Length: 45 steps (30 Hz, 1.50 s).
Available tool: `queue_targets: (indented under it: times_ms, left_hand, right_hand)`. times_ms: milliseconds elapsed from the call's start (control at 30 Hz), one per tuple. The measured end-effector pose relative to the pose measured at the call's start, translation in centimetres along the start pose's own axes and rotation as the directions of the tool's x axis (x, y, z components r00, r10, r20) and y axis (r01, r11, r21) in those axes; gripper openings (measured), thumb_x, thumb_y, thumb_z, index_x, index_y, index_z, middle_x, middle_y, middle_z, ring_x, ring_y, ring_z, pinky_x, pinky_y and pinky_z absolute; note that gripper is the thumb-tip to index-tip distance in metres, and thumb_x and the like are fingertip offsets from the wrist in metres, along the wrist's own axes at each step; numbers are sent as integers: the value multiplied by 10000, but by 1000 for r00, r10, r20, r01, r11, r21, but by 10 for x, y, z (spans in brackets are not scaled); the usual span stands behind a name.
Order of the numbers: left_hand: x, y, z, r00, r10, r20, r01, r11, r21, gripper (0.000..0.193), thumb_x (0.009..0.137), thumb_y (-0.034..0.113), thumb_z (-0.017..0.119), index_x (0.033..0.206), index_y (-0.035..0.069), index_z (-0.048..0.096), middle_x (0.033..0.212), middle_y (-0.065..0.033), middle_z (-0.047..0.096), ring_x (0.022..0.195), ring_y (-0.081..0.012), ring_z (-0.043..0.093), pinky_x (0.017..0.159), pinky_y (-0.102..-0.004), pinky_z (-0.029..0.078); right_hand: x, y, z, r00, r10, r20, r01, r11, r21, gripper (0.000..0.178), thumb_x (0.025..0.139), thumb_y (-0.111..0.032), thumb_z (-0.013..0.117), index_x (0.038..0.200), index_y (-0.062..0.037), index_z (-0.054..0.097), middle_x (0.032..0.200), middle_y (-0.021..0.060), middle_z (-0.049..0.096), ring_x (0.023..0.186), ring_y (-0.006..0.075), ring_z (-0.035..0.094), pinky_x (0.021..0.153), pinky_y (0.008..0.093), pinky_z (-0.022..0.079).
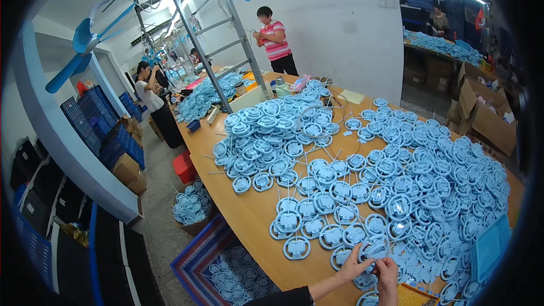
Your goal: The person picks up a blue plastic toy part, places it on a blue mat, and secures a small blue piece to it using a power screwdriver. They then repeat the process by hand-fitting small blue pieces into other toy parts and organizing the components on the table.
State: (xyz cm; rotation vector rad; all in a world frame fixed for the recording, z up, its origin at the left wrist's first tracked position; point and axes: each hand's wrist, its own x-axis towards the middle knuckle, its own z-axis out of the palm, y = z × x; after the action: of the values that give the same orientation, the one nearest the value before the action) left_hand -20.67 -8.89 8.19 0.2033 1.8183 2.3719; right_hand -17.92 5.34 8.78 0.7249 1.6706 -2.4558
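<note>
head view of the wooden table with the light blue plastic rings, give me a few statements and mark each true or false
1. Both hands meet at one light blue plastic ring near the table's front edge. True: left hand, right hand.
2. The long wooden table is mostly bare. False: light blue rings cover most of it.
3. A person in a striped shirt stands at the far end. True.
4. The cardboard box of rings on the floor sits on the table. False: it stands on the floor at the table's left.

Pale blue plastic ring part (374, 247), round w/ square center plate, held up at bottom center of frame, pinched betw. both hands' fingertips.
</note>
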Motion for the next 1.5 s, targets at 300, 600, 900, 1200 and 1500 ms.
queue_targets:
  times_ms: [300,600,900,1200,1500]
  left_hand:
    - [-11,24,-23,995,-47,88,40,995,89,506,821,126,660,1253,42,410,1131,-67,546,1028,-132,512,868,-284,435]
    - [-17,13,-25,995,-60,80,17,892,453,624,736,196,748,1224,-9,419,1087,-128,554,987,-174,540,844,-317,456]
    - [22,-23,-113,985,-149,-86,172,892,417,546,742,195,741,1147,23,418,1010,-131,573,881,-222,585,735,-338,494]
    - [106,19,-234,914,-389,-115,290,824,-487,386,844,180,640,1129,70,404,1028,-157,567,887,-334,621,782,-478,527]
    - [6,55,-107,832,-531,-163,515,847,-132,509,821,226,630,1256,28,456,1019,-134,612,962,-244,589,823,-373,483]
  right_hand:
    - [-7,-20,5,967,-219,133,237,961,-140,386,787,-42,623,1154,-13,509,939,40,610,741,127,584,640,239,493]
    - [-9,16,-2,996,-37,79,40,998,-46,232,848,-134,626,1033,-14,556,836,21,589,699,100,552,608,263,484]
    - [-3,40,42,984,40,171,-7,983,-186,363,851,-173,638,1138,13,519,892,50,603,742,96,553,675,249,468]
    - [-8,29,13,897,134,421,12,945,-327,456,880,-217,614,1241,28,480,868,37,607,771,90,561,692,236,456]
    - [-46,-26,21,895,-26,445,231,882,-411,383,872,-233,612,1159,15,560,1000,85,623,888,147,580,772,284,470]
